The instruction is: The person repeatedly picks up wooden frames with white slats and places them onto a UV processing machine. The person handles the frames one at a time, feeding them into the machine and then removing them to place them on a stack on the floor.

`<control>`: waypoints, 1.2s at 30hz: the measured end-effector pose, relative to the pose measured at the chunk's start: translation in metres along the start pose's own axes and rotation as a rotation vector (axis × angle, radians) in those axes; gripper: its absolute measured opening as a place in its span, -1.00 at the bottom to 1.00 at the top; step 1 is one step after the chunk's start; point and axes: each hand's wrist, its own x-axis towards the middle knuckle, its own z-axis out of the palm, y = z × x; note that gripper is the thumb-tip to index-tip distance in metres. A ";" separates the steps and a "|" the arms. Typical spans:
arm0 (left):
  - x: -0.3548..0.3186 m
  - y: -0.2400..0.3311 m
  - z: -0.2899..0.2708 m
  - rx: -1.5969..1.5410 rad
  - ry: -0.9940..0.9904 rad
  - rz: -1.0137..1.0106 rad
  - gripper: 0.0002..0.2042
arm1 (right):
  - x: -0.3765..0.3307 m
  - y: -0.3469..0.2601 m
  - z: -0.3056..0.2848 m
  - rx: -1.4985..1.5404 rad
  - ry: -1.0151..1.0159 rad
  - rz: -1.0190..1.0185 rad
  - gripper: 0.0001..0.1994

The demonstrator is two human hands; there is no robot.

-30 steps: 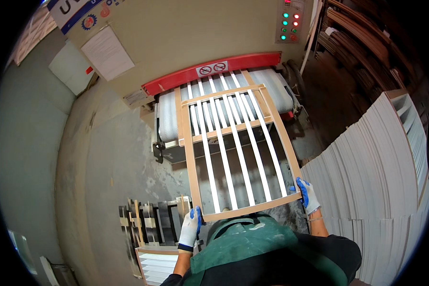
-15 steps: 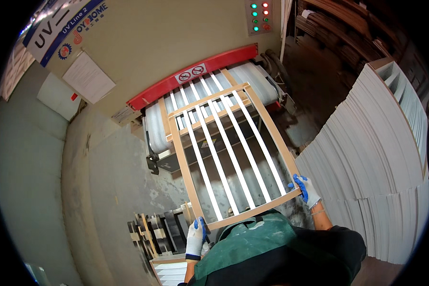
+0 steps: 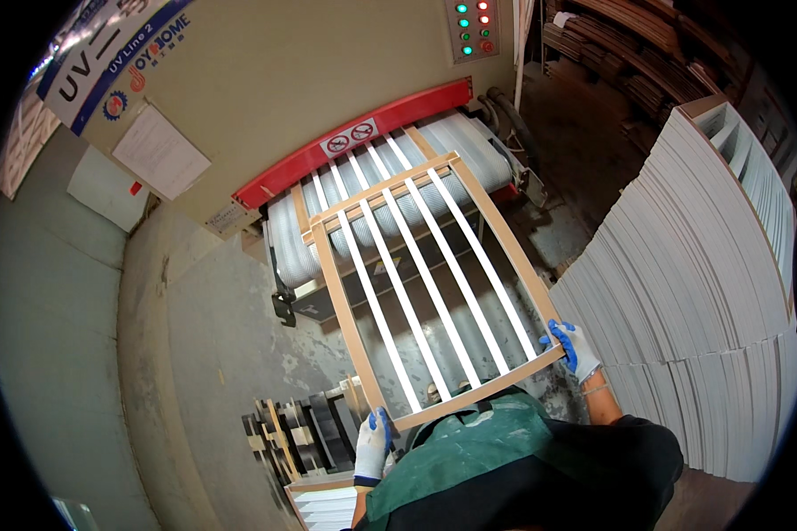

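A tan-edged rectangular frame (image 3: 524, 271) with several long white strips across it is held in front of me. My left hand (image 3: 374, 445), in a white and blue glove, grips its near left corner. My right hand (image 3: 574, 349), gloved likewise, is closed on the near right corner. The far end of this frame reaches over the edge of a grey roller conveyor (image 3: 487, 164). A second slatted frame (image 3: 299, 211) lies on the conveyor, partly under the machine's red guard bar (image 3: 266, 184), its near edge close to or under the held frame's far rail.
A beige machine (image 3: 328, 62) with a lit control panel (image 3: 475, 31) stands ahead. Tall stacks of white-edged panels (image 3: 682, 292) rise at my right. At the lower left are dark and wooden bars (image 3: 314, 434) and another slatted frame (image 3: 323, 509). Brown boards (image 3: 629, 44) are piled far right.
The frame on the conveyor has moved farther under the red guard bar, away from me. Both hands keep hold of the near frame, which has shifted only slightly.
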 end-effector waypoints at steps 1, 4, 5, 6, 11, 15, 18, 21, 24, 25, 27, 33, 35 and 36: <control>0.001 -0.003 -0.001 0.016 -0.007 -0.011 -0.50 | 0.000 0.000 0.000 -0.013 -0.004 -0.007 -0.61; 0.003 -0.008 -0.002 0.044 -0.017 -0.040 -0.51 | -0.002 -0.004 0.003 -0.041 -0.013 -0.015 -0.49; 0.000 0.000 -0.002 0.042 -0.018 -0.044 -0.51 | -0.002 -0.002 0.001 -0.040 -0.009 -0.008 -0.49; -0.002 0.004 -0.001 0.041 -0.019 -0.049 -0.51 | -0.001 -0.001 0.000 -0.040 -0.005 -0.001 -0.49; -0.002 -0.004 0.002 0.055 0.020 0.141 -0.53 | 0.005 0.007 -0.006 -0.013 0.012 0.016 -0.60; 0.005 -0.014 0.006 0.160 0.082 0.292 -0.57 | 0.007 -0.001 -0.004 -0.035 -0.004 0.004 -0.62; 0.009 -0.008 0.003 0.220 0.096 0.364 -0.57 | 0.008 -0.014 0.010 -0.052 0.035 -0.019 -0.63; 0.015 0.002 0.004 0.207 0.083 0.351 -0.55 | 0.025 -0.021 0.007 -0.072 -0.003 -0.023 -0.61; 0.029 0.008 0.000 0.170 0.035 0.238 -0.50 | 0.037 -0.028 0.012 -0.057 0.000 -0.028 -0.63; 0.037 0.010 -0.002 0.139 0.005 0.162 -0.48 | 0.040 -0.032 0.015 -0.047 0.002 -0.019 -0.65; 0.054 -0.011 -0.003 0.027 0.002 0.192 -0.49 | 0.049 -0.036 0.017 -0.017 -0.014 -0.016 -0.66; 0.082 -0.029 0.002 -0.320 0.000 0.088 -0.56 | 0.076 -0.046 0.028 0.023 -0.063 0.012 -0.60; 0.090 -0.037 0.001 -0.386 -0.013 0.059 -0.56 | 0.086 -0.050 0.033 0.006 -0.053 0.044 -0.59; 0.091 -0.039 0.002 -0.422 -0.007 0.030 -0.55 | 0.090 -0.052 0.035 -0.001 -0.049 0.060 -0.59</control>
